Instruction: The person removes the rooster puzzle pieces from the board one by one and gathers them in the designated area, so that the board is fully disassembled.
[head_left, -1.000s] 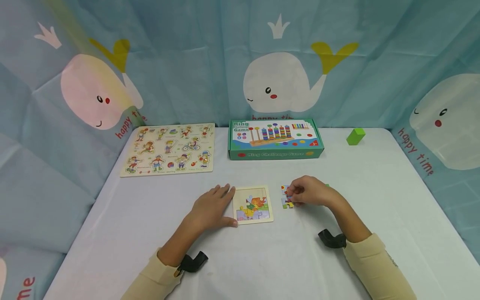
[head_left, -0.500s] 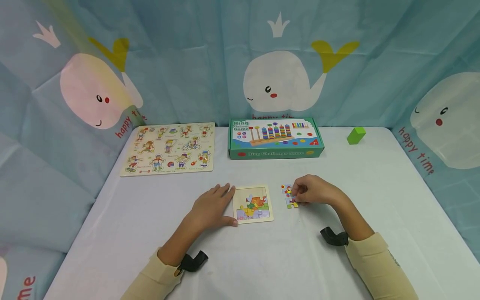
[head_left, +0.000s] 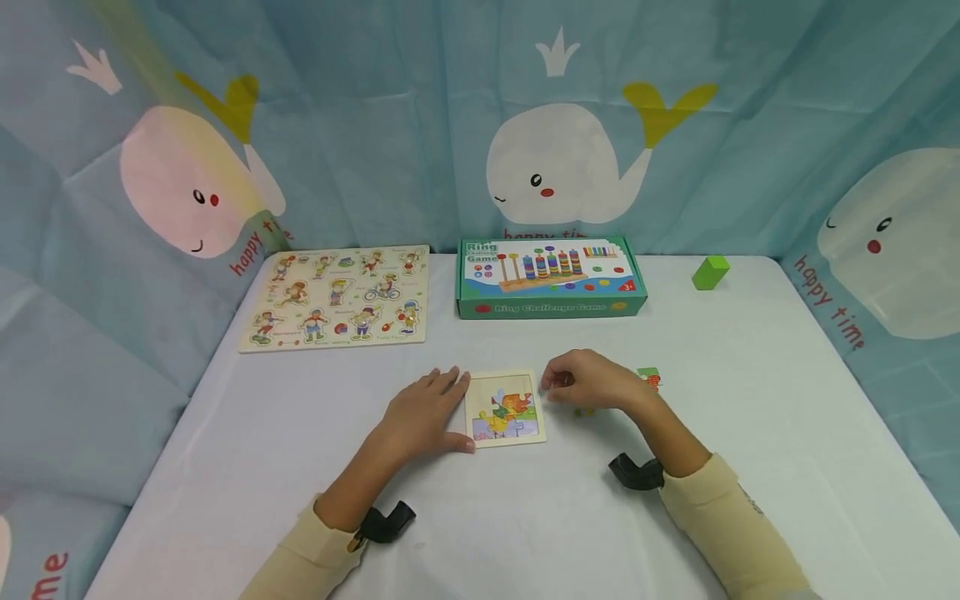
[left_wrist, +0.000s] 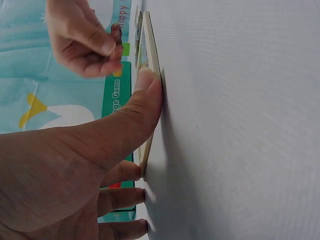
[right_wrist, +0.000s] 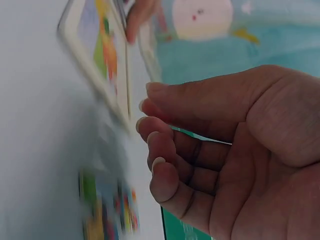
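Note:
My left hand (head_left: 423,417) rests along the left edge of a small framed wooden puzzle (head_left: 506,375), thumb at the near corner. In the left wrist view, the thumb of my left hand (left_wrist: 100,150) presses the frame (left_wrist: 156,55). Orange, yellow and purple pieces lie inside it. Just past the frame's right edge hovers my right hand (head_left: 592,381), its fingers curled and thumb close to the index finger. In the right wrist view no piece shows at the fingertips of my right hand (right_wrist: 215,145); a hidden one cannot be ruled out. Loose pieces (head_left: 585,412) lie partly beneath it.
A large picture puzzle board (head_left: 322,292) lies at the back left. The green Ring Challenge Game box (head_left: 551,308) is at the back centre, with a green block (head_left: 710,272) farther right. Another loose green-and-red piece (head_left: 649,377) shows behind my right wrist.
My right hand first shifted slightly right with the lower loose pieces, then moved left off them to beside the frame. My left hand and the frame have stayed in place.

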